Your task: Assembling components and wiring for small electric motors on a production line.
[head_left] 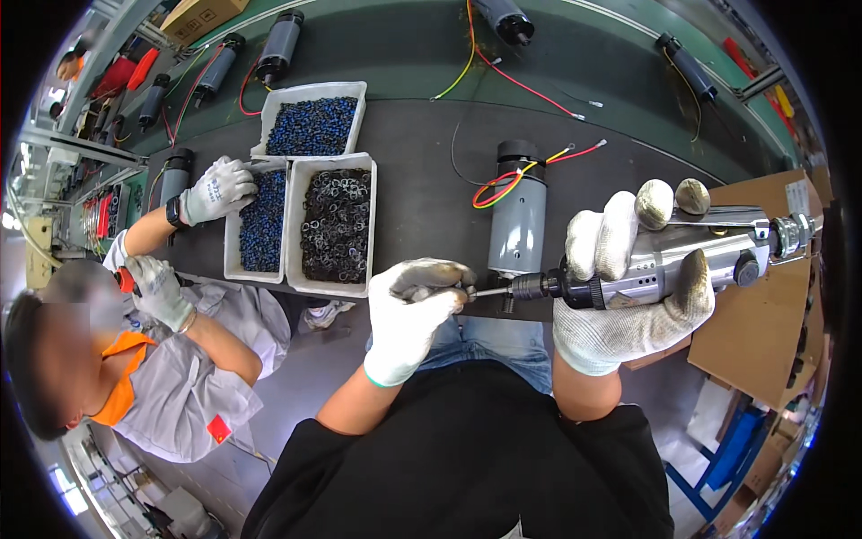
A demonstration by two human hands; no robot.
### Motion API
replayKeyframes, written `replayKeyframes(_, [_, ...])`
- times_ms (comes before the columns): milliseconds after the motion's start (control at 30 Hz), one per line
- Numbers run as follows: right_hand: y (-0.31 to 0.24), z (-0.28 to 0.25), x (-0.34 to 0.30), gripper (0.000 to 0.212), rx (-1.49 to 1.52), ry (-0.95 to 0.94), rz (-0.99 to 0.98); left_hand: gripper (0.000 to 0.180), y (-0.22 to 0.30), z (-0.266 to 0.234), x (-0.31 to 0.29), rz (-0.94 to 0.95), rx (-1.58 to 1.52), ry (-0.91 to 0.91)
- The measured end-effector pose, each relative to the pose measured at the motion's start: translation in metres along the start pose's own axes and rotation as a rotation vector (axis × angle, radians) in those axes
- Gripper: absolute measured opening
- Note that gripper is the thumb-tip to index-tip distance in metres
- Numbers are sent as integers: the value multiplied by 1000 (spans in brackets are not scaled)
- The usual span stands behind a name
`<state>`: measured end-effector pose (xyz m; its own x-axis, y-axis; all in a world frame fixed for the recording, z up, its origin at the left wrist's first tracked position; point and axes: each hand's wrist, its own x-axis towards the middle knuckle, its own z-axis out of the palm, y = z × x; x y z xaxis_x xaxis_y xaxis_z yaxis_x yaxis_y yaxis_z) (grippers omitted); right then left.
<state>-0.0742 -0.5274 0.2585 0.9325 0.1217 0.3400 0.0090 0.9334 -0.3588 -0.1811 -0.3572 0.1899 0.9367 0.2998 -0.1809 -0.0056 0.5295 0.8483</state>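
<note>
My right hand [620,337], in a white glove darkened at the fingertips, is wrapped round a silver pneumatic screwdriver [642,274]. The tool lies level, its black chuck and thin bit [492,292] pointing left. At the bit's tip, the gloved fingers of my left hand [404,310] are pinched together; whatever small piece they hold is too hidden to name. Just beyond the bit, a grey cylindrical motor [518,220] with a black end cap stands or lies on the dark table, with red, yellow and black wires [516,184] curling from its far end.
Left of the motor are three white bins: two of small blue-black parts [312,126] [262,220] and one of dark and silver rings [336,225]. A co-worker's gloved hand [218,190] reaches to the near-left bin. More motors [281,45] line the far side. Cardboard [750,314] stands right.
</note>
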Motion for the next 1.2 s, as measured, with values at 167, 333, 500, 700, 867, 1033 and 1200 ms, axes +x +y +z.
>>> replayKeyframes(167, [-5, 8, 0, 55, 9, 37, -18, 31, -7, 0, 1, 29, -17, -70])
replayKeyframes(333, [2, 15, 0, 46, -94, 17, -108, 36, -7, 7, -2, 63, -2, -101])
replayKeyframes(500, [-4, 8, -7, 52, -30, 20, -46, 37, -7, 6, -6, -21, 31, -76])
replayKeyframes(700, [0, 0, -16, 56, -42, 15, -22, 30, -14, 7, -14, 51, 10, -197])
replayKeyframes(867, [-9, 8, -11, 50, -100, -125, -88, 29, -13, 0, -18, 119, 84, -205])
replayKeyframes(1033, [-5, 9, -20, 52, -66, -76, -67, 28, -14, -5, -17, 182, 113, -259])
replayKeyframes(1200, [-8, 7, -26, 52, -90, -72, -75, 26, -19, -12, -19, 212, 146, -307])
